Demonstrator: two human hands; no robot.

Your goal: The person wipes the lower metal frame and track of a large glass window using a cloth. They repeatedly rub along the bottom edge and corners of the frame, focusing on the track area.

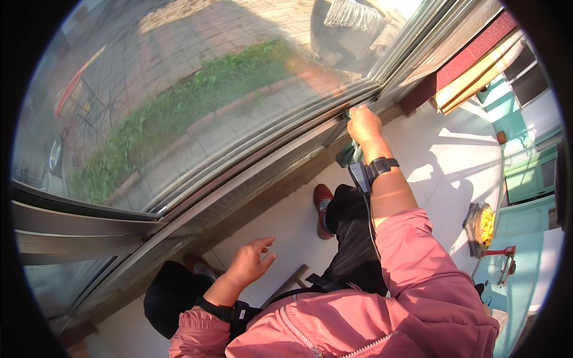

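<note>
My right hand (365, 126) grips a grey-green cloth (350, 154) against the window's metal frame, near its right corner. Part of the cloth hangs below my fist; the rest is hidden in the fingers. In front of me stretches the metal window sill (250, 166), with a large glass pane (215, 103) above it. My left hand (253, 262) hovers over my lap, holding nothing, its thumb apart from the fingers. Both wrists carry strapped devices, and a cable runs from the right wrist device (359, 176) along my sleeve.
A wooden stool (286, 284) is partly visible beneath me. Rolled yellow fabric (479, 74) lies by the red ledge at right. On the tiled floor stands a bag with yellow contents (487, 226), near a red metal tool (506, 259). Outside are green plants (179, 112) and a dark container (340, 40).
</note>
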